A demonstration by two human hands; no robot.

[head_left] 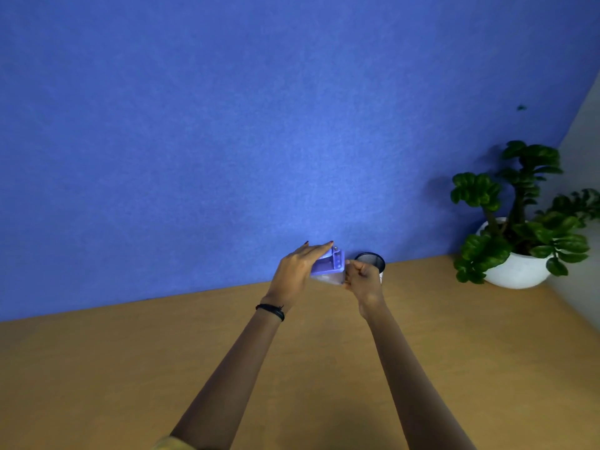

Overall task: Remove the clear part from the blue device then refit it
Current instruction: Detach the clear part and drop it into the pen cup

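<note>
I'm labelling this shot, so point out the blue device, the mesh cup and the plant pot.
blue device (328,263): head view, on its top face.
mesh cup (373,258): head view, on its dark rim.
plant pot (519,271): head view, on its white wall.

My left hand lies flat over the top of the blue device, fingers extended, holding it above the wooden table. My right hand is curled into a pinch at the device's right end, gripping the clear part along its underside. A black band circles my left wrist. A black mesh cup stands just behind my right hand. A potted plant sits at the far right, against the blue wall.
</note>
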